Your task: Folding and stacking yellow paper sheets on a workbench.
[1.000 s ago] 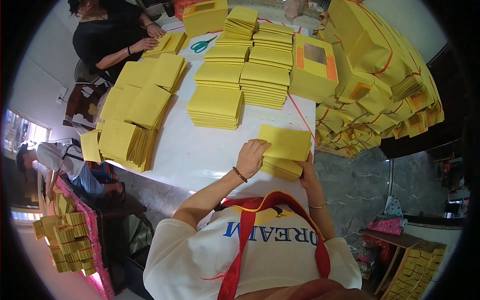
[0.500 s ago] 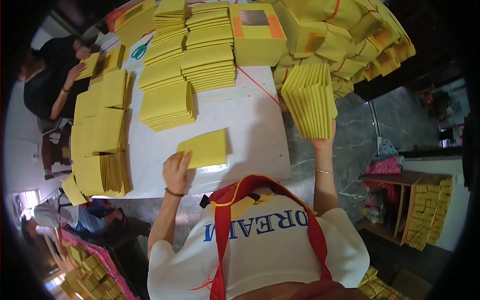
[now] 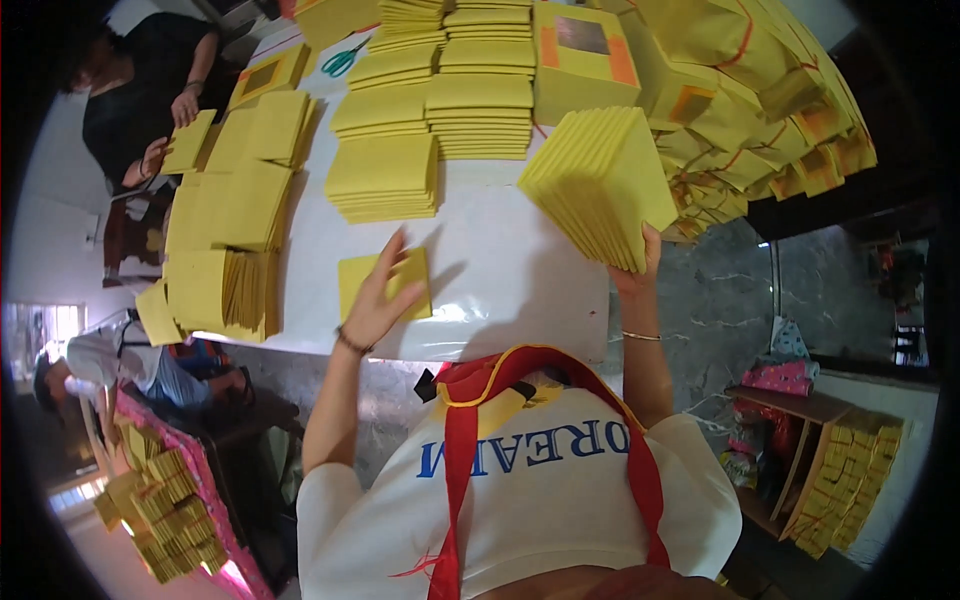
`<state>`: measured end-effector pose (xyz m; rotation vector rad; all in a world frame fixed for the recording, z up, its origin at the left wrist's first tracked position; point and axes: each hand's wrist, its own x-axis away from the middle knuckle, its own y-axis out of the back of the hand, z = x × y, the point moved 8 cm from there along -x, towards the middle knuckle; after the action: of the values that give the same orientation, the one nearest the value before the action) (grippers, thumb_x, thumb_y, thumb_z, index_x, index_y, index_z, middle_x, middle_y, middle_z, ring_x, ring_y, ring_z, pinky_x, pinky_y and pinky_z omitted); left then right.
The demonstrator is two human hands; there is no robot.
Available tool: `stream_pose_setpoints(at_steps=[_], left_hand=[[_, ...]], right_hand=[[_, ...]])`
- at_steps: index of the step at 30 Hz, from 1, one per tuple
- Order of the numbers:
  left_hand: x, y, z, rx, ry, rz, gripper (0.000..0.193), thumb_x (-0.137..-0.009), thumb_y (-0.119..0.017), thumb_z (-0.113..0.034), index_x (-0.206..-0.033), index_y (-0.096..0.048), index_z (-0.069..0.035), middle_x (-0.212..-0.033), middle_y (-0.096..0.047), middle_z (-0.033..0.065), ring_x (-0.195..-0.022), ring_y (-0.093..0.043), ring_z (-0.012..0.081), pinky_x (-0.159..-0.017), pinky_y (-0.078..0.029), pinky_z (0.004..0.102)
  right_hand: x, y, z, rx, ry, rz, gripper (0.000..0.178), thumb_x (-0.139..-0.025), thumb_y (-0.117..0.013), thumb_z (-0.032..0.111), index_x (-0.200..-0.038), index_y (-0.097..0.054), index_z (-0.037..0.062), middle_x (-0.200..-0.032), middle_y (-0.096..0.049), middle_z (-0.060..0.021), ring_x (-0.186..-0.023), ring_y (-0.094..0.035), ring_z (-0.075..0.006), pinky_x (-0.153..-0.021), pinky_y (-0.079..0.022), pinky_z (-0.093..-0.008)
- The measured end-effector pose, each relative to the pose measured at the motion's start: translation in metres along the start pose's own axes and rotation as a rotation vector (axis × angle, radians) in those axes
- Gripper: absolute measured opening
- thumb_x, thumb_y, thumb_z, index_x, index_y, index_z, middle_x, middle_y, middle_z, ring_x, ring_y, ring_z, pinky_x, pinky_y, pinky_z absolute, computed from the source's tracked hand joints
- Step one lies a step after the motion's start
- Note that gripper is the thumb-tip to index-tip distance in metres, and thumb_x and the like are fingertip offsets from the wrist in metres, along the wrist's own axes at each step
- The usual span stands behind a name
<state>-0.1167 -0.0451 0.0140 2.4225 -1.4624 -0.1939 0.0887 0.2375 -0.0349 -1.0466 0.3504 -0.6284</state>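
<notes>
My right hand [image 3: 638, 262] grips the lower end of a fanned bundle of folded yellow papers [image 3: 600, 180], raised over the right side of the table. Over a single folded yellow paper [image 3: 418, 268] near the table's front edge, my left hand [image 3: 378, 300] is open, thumb and fingers spread. Its fingers hide part of that paper; whether they touch it I cannot tell. Just beyond lies a neat pile of folded yellow papers [image 3: 382, 180], with more piles in rows behind it.
Several overlapping yellow stacks [image 3: 225, 200] line the white table's [image 3: 500, 270] left side. Teal scissors [image 3: 343, 60] lie farther back. A yellow block with an orange-edged label [image 3: 585, 85] and heaped tied bundles [image 3: 740, 100] stand at the right. A person in black [image 3: 150, 90] handles papers at the far left.
My left hand has let go of the single paper, which now lies flat on the table, and its fingers have spread. The bundle in my right hand has tilted and moved over the table.
</notes>
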Motion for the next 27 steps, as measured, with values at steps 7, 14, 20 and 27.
stream_pose_setpoints(at_steps=[7, 14, 20, 27], left_hand=[[-0.133, -0.076, -0.032, 0.44, -0.011, 0.397, 0.108, -0.077, -0.066, -0.036, -0.141, 0.017, -0.007, -0.144, -0.021, 0.0199, -0.129, -0.031, 0.0291, -0.105, -0.024, 0.0316], [-0.135, -0.105, 0.014, 0.106, -0.134, 0.34, 0.133, -0.058, -0.085, -0.022, -0.14, 0.018, -0.007, -0.144, -0.02, 0.0223, -0.135, -0.018, 0.0288, -0.109, -0.019, 0.034], [-0.134, -0.108, 0.058, 0.164, -0.122, 0.241, 0.133, -0.054, -0.086, -0.012, -0.141, 0.013, -0.009, -0.145, -0.019, 0.0195, -0.135, -0.02, 0.0281, -0.11, -0.018, 0.0344], [-0.138, -0.099, 0.037, 0.159, -0.11, 0.219, 0.12, -0.058, -0.084, -0.025, -0.142, 0.0, -0.008, -0.135, -0.034, 0.0196, -0.126, -0.035, 0.0306, -0.105, -0.029, 0.039]], right_hand=[[0.007, -0.04, -0.004, 0.519, 0.05, -0.019, 0.089, -0.068, -0.064, -0.001, -0.142, -0.015, 0.0088, -0.131, -0.041, -0.0073, -0.117, -0.044, -0.0191, -0.095, -0.041, -0.0344], [-0.009, 0.012, -0.021, 1.153, -0.045, 0.178, 0.119, -0.058, -0.079, 0.003, -0.144, 0.002, 0.0121, -0.144, -0.022, -0.0092, -0.131, -0.025, -0.0207, -0.105, -0.029, -0.0336], [-0.006, 0.0, -0.032, 1.261, -0.016, 0.305, 0.121, -0.058, -0.082, 0.007, -0.143, 0.004, 0.0098, -0.149, -0.009, -0.0099, -0.135, -0.015, -0.0196, -0.107, -0.024, -0.034], [-0.017, 0.027, -0.035, 1.068, -0.246, 0.009, 0.08, -0.066, -0.076, 0.009, -0.133, -0.033, 0.0037, -0.121, -0.05, -0.0101, -0.111, -0.05, -0.0204, -0.092, -0.044, -0.0343]])
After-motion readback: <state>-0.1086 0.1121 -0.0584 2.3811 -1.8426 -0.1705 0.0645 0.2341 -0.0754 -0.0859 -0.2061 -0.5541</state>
